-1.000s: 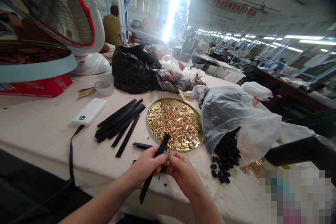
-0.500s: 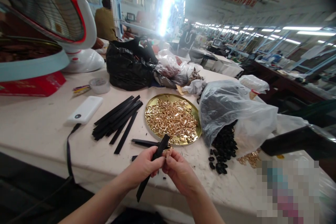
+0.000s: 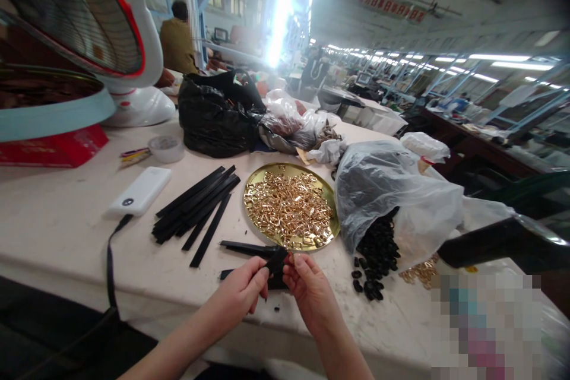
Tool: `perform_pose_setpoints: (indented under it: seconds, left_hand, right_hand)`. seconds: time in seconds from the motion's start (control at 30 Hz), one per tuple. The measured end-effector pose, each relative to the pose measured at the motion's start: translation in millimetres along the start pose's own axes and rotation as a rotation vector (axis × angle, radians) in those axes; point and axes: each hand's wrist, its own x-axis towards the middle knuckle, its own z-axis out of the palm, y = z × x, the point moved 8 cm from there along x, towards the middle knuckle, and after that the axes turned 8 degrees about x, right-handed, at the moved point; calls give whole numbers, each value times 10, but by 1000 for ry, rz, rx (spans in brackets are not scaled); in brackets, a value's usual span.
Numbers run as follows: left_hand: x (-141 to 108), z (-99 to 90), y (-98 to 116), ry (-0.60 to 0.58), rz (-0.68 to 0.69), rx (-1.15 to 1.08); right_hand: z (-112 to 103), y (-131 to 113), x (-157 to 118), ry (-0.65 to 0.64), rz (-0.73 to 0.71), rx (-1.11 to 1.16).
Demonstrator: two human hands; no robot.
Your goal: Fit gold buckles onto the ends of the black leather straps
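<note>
Black, flat and narrow, with a dull face, the held strip (image 3: 275, 261) angles up to its upper end just in front of the round golden tray (image 3: 330, 193). And it's the left hand (image 3: 250, 285) that has it, thumb on top, fingers folded beneath, a firm pinch! The strip pokes out past the thumb towards the right hand (image 3: 309, 288), whose thumb and fingertips are drawn narrow right at that end; whatever sits between them is too small to make out. Both hands work in front of the tray, on the near side of the counter (image 3: 71, 214). More loose strips (image 3: 247, 247) lie partly behind and below the hands, near the tray's front rim. Over to the tray's left, a fanned pile of black strips (image 3: 196, 205); on the tray itself, a glittering heap of gold metal pieces (image 3: 289, 208); to its right, black pieces (image 3: 378, 246) spill from a clear plastic bag (image 3: 378, 172).
</note>
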Motion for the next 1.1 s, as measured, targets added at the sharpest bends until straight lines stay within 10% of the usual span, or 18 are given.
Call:
perform_pose_setpoints:
  seconds: [0.43,0.67,1.1]
  left_hand:
    - [-58,-9,283,35,148,167]
    - [-17,81,52,-24,-73,-173]
    - [-21,73,47,-74,-82,-26]
  right_hand:
    - [121,141,-85,-85,-72,-243]
    - [165,196,-137,-85,-164,-389]
    - [167,233,-99,-144,-29,-247]
